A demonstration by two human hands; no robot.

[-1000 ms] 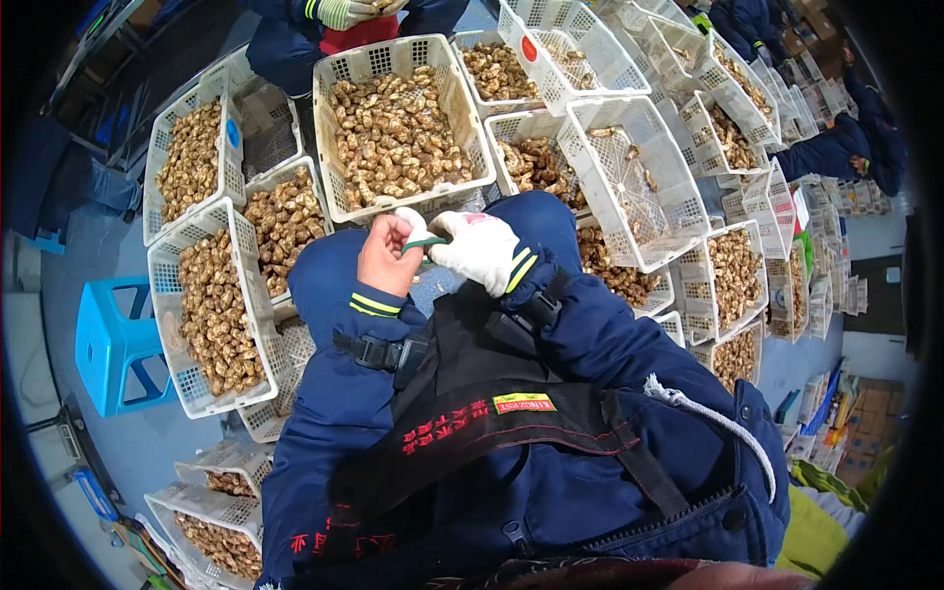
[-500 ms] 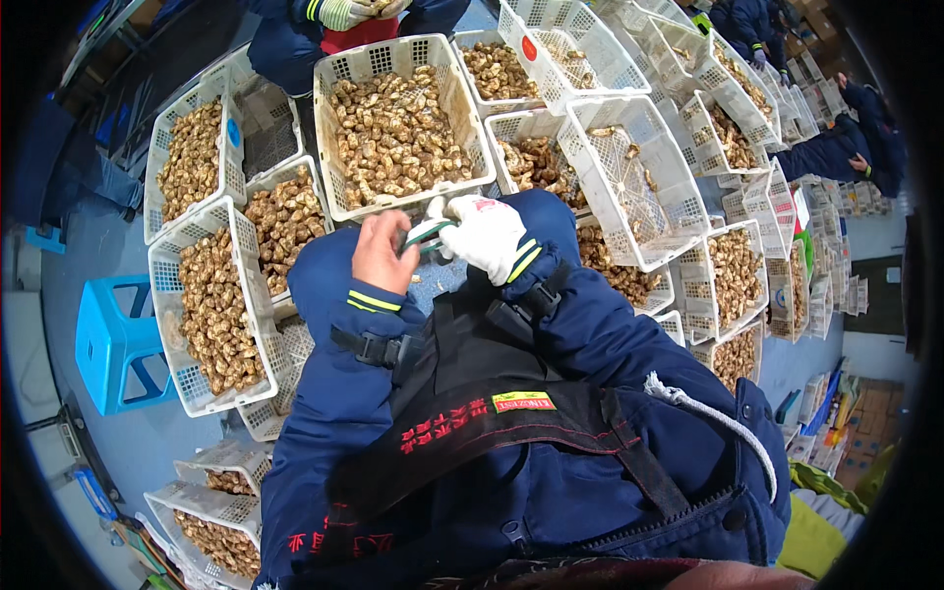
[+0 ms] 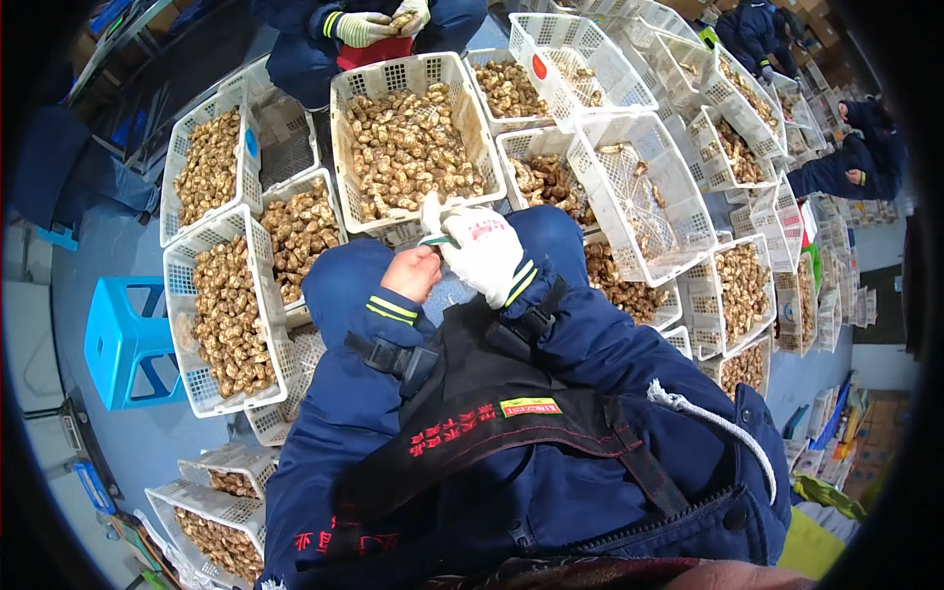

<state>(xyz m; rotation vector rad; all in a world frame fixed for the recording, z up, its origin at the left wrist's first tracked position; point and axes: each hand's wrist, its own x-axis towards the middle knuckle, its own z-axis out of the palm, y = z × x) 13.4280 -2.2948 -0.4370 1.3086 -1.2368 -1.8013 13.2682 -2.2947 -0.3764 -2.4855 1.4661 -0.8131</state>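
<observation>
My bare left hand (image 3: 413, 273) is closed, its fingers pinched together close to my right hand. My right hand (image 3: 484, 251), in a white glove with red print, is closed around a small white thing with a green edge (image 3: 431, 239). Its kind is mostly hidden by the fingers. The two hands meet above my lap, just short of a white plastic crate (image 3: 339, 123) holding brown-and-pale knobbly pieces (image 3: 413, 152). Neither hand touches those pieces.
More white crates, such as a tilted one (image 3: 644, 197) with few pieces, crowd both sides. A blue stool (image 3: 128, 344) stands at the left. Across the crate a co-worker's gloved hands (image 3: 379, 28) hold a piece. Another person (image 3: 851, 162) is at the far right.
My left hand has turned and its fingers have closed; the green-edged thing between the hands shows less. The co-worker's hands show more fully, as the view has shifted slightly.
</observation>
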